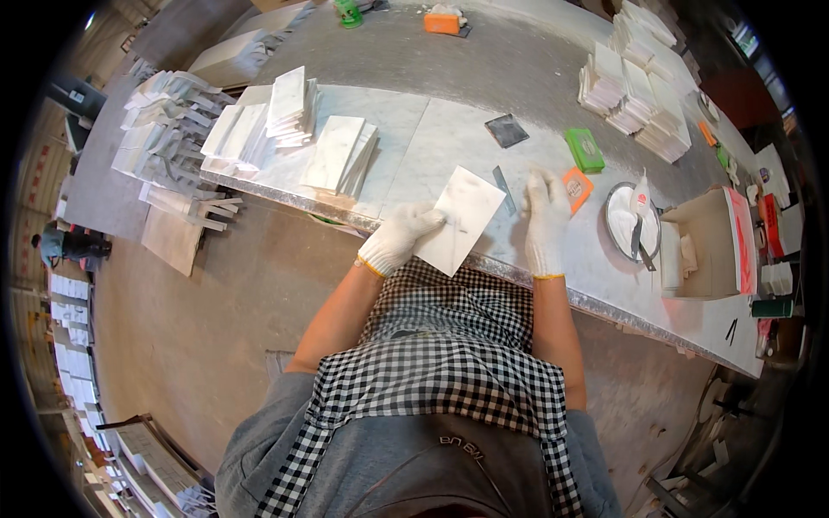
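Note:
My left hand (400, 237), in a white knit glove, grips the left edge of a white marble tile (462, 217). The tile is tilted, with faint grey marks and a small dark spot on its face. My right hand (546, 216), gloved the same way, is raised just right of the tile with its fingers curled together; whatever they may hold is hidden. Between the tile and this hand lies a grey metal straightedge (504, 189). An orange square pad (576, 187) rests right beside my right hand, and a green block (585, 150) sits behind it.
Stacked white tiles (339, 155) stand on the bench (406, 164) at left, and more piled tiles (639, 86) at back right. A round pan (623, 226) with white paste and a knife, and an open cardboard box (708, 237), occupy the right. A dark square (507, 131) lies mid-bench.

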### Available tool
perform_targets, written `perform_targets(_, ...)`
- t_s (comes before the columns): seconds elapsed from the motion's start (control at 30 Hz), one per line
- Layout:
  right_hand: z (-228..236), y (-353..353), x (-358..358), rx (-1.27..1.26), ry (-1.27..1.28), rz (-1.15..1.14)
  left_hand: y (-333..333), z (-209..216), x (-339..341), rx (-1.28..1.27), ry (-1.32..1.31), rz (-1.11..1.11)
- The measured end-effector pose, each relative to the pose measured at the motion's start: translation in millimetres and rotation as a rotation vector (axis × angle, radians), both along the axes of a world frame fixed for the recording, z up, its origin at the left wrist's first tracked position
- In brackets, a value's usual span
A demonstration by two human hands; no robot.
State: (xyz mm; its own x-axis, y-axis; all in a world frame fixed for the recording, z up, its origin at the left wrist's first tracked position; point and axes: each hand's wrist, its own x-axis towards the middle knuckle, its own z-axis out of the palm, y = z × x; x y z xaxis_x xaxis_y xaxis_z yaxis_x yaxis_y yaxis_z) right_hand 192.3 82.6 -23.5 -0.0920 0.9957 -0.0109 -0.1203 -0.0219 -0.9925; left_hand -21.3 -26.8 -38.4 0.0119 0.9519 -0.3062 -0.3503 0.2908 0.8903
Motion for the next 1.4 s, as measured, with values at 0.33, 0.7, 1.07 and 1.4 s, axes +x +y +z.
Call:
perform_targets(0.33, -58.5, -25.3, 0.7, -0.076, -0.153, 0.102, 2.5, 24.4, -8.5, -0.059, 0.421, 0.158)
perform_targets(0.7, -79.8, -36.7, -4.0, 0.522, -0.716, 0.028, 22.2, 71.3, -156.3, -0.027, 0.651, 0.557)
perform_targets(1.07, -77.4, -39.8, -6.7, 0.590, -0.704, 0.053, 36.0, 46.6, -208.6, -0.225, 1.367, 0.366)
perform_targets(1.4, -77.4, -41.0, -5.4, 0.603, -0.726, 0.045, 32.8, 32.6, -213.9, -0.291, 1.354, 0.249)
